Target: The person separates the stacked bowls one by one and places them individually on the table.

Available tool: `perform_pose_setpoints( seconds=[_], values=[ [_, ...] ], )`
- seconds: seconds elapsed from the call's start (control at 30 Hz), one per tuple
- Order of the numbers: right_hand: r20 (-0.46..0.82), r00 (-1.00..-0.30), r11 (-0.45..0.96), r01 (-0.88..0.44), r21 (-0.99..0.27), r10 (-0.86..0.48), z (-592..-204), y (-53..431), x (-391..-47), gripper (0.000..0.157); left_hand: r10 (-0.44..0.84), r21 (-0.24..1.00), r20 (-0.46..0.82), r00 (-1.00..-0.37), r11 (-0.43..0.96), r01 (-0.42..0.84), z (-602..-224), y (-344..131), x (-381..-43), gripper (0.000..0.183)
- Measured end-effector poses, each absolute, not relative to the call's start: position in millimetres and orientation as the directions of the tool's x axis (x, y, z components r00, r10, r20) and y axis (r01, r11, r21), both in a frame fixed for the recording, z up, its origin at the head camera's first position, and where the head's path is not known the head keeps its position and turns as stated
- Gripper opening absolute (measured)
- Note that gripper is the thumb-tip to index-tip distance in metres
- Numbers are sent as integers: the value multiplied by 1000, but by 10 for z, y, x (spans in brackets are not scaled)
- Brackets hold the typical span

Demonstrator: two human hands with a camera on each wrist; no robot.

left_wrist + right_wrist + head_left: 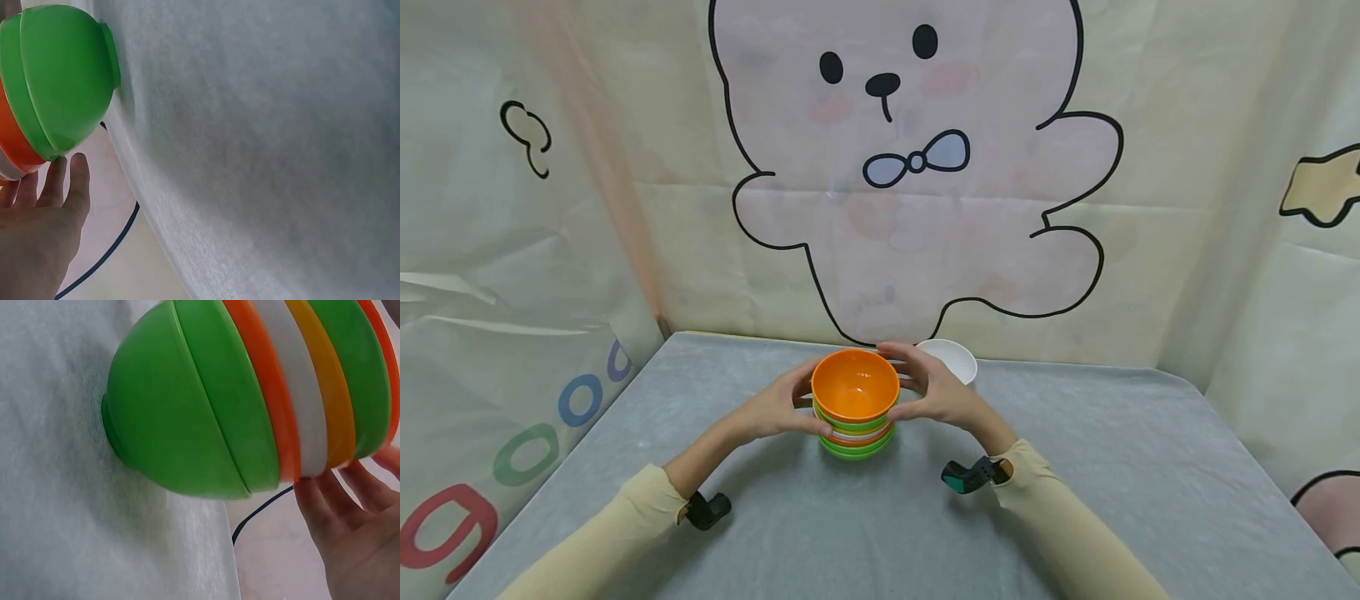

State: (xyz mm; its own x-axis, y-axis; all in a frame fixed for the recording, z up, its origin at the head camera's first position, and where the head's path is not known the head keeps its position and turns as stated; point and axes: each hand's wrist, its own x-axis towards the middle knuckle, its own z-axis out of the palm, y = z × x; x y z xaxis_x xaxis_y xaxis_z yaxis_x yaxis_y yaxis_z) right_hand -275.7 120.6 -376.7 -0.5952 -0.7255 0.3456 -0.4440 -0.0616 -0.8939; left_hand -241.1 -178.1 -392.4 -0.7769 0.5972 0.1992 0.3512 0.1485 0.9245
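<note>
A stack of nested bowls (pixel 854 452) stands upright near the middle of the table, an orange bowl (pixel 856 387) on top. My left hand (pixel 781 407) holds the stack from the left, thumb toward the front and fingers behind. From the other side my right hand (pixel 938 393) grips it, its fingers spread along the upper bowls. The right wrist view shows green bowls (pixel 169 406) lowest, then orange, white (pixel 297 381), yellow, green and orange rims. In the left wrist view, the fingertips lie against the stack's side, near a green bowl (pixel 69 75).
Behind my right hand, a white bowl (pixel 953 358) sits near the table's back edge, partly hidden. A grey cloth covers the table (pixel 1105 467). A printed curtain (pixel 880 275) with a cartoon bear hangs right behind it.
</note>
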Motion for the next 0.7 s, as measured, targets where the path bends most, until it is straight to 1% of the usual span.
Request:
perform_pose_setpoints(
  seconds=[0.17, 0.4, 0.57, 0.7],
  values=[
    [334, -584, -28, -470, -882, -740, -3770, 1114, -2754, 98, 582, 920, 209, -786, 156, 360, -3943, -1773, -2400, 83],
    [299, -598, 22, -469, -883, -744, -3745, 1033, -2747, 106, 584, 920, 210, -784, 153, 360, -3942, -1773, -2401, 80],
    [281, -601, 29, -452, -891, -748, -3739, 1010, -2749, 106, 584, 925, 206, -786, 146, 351, -3919, -1768, -2388, 80],
    [294, -597, 17, -458, -889, -746, -3750, 1007, -2758, 99, 585, 928, 209, -783, 134, 348, -3908, -1768, -2383, 79]
  ],
)
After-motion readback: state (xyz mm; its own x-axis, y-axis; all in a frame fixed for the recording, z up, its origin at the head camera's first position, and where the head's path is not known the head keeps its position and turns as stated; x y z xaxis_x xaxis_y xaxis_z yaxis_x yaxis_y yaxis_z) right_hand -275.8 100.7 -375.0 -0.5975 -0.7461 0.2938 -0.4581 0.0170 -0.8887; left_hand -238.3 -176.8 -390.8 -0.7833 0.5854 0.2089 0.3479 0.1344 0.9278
